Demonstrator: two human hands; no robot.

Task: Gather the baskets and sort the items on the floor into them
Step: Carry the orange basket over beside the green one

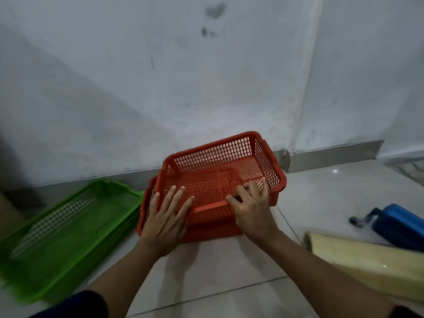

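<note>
Head view: hands (251, 211) on red baskets (226, 161)

Against the wall (160, 88), the right hand (251, 210) grips the upper orange basket's (229, 152) near rim; the left hand (166, 216) lies flat, seemingly on a lower orange basket (146, 203). A green basket (68, 226) sits left.

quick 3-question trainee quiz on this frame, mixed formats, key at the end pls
1. True or false: the green basket lies on the floor to the left of the orange baskets.
2. Which hand curls its fingers over the near rim of the upper orange basket? A) left hand B) right hand C) neither
3. Fill in: the upper orange basket sits tilted in a second ______ basket beneath it.

Key: 1 true; 2 B; 3 orange. The left hand lies flat, fingers spread, on the baskets' near left corner.
</note>
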